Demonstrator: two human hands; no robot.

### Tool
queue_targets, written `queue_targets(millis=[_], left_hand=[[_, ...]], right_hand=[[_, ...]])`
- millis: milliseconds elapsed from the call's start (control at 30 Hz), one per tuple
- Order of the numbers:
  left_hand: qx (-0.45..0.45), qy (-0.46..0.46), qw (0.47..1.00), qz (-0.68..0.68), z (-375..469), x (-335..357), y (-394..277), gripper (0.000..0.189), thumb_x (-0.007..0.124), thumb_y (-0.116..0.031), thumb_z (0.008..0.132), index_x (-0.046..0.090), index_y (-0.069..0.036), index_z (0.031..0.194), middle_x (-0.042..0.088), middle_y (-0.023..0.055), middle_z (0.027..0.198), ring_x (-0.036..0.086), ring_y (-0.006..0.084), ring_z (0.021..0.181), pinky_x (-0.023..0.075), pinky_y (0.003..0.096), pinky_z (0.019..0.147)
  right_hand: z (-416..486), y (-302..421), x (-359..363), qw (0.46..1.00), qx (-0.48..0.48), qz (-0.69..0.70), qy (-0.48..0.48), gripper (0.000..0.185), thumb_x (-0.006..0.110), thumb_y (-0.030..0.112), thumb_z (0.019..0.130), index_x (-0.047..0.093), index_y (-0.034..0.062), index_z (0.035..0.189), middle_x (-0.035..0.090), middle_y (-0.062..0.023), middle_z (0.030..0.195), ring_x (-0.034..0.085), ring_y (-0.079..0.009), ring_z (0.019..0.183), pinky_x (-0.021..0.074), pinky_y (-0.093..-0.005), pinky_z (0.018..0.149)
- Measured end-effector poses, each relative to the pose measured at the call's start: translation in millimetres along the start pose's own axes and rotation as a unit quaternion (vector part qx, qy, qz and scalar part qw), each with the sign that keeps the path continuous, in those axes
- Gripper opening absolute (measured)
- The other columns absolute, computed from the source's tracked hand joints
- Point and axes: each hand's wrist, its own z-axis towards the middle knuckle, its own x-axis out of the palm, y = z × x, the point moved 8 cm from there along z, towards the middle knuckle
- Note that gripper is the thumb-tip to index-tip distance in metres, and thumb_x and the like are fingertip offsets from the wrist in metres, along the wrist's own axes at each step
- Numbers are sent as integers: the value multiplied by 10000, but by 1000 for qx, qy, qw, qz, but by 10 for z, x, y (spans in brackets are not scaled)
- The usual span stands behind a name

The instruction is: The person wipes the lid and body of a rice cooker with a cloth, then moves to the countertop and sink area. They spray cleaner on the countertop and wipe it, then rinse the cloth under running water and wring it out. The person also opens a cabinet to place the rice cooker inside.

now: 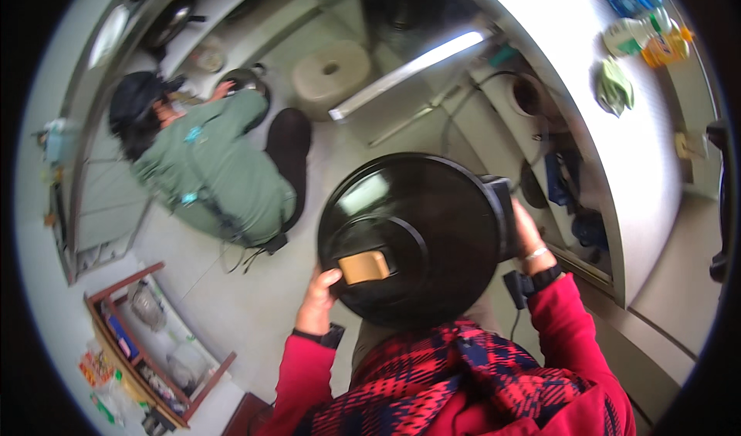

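Both hands hold a large round black lidded pan or electric cooker (pixel 446 222), level in front of the body. Its glossy lid has a tan handle (pixel 363 267) near the left side. My left hand (pixel 319 297) grips the left edge, thumb beside that tan handle. At the right side, a black block-like housing (pixel 501 219) sticks out, and my right hand (pixel 525 233) is against it, its fingers mostly hidden behind. Whether a cord near my right wrist belongs to the cooker, I cannot tell.
A person in a green top (pixel 214 170) crouches at an open lower cabinet, at left. Beyond the cooker stands a beige stool (pixel 331 74). Bottles and a green cloth (pixel 615 89) rest on the white counter (pixel 631 204) at right. A wooden rack (pixel 162 343) stands lower left.
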Motion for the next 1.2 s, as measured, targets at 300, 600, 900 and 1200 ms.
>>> queue_targets(millis=[300,600,900,1200], left_hand=[[-50,-83,995,-8,539,-587,834,772,690,-312,584,418,-4,1238,529,94,1163,509,231,1064,397,337,917],[-74,-116,991,-5,1318,-877,1664,766,675,-303,594,405,-11,1249,524,88,1159,497,220,1068,388,329,918],[-81,-21,993,87,2439,-550,2036,876,675,-300,590,284,-45,1331,448,93,1233,424,217,1140,320,325,974],[-128,87,976,152,3562,224,2470,803,605,-215,630,282,-45,1345,461,103,1235,426,217,1141,320,303,972]], right_hand=[[826,-921,-429,999,40,-15,1,492,359,413,942,513,21,1198,576,-32,1106,520,-103,980,405,-242,875],[1625,-1715,-1089,981,159,101,-47,425,448,406,910,577,41,1085,627,-34,978,589,-118,828,483,-246,741],[2038,-2201,-2217,974,83,198,-67,409,465,359,907,510,53,1175,594,-51,1008,567,-152,857,473,-279,763],[1993,-2509,-3453,956,-20,252,-150,425,441,357,914,502,33,1183,582,-86,1082,563,-208,947,467,-320,831]])
